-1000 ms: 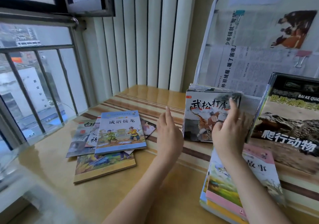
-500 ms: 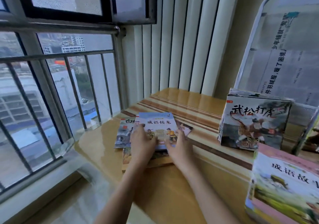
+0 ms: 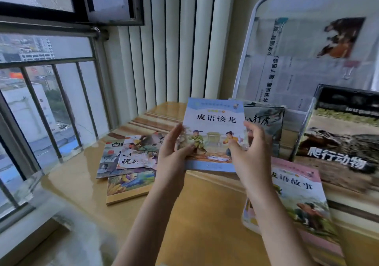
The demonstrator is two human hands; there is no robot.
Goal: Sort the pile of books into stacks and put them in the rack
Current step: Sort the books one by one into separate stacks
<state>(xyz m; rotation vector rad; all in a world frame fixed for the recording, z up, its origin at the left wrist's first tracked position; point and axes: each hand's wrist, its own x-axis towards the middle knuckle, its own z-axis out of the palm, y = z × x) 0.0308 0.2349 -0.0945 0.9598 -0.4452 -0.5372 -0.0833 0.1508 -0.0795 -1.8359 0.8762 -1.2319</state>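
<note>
Now both hands, left hand and right hand, grip the blue book by its side edges, lifted above the table, right of the loose pile.

hands: 2 | held book: 1 | pile books: 3

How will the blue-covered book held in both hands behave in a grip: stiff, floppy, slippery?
The blue book looks thin, so probably light and somewhat bendy, though it holds flat between the left hand and right hand. Its cover seems glossy, so possibly slippery. Gripped at both side edges, it likely won't sag.
</note>
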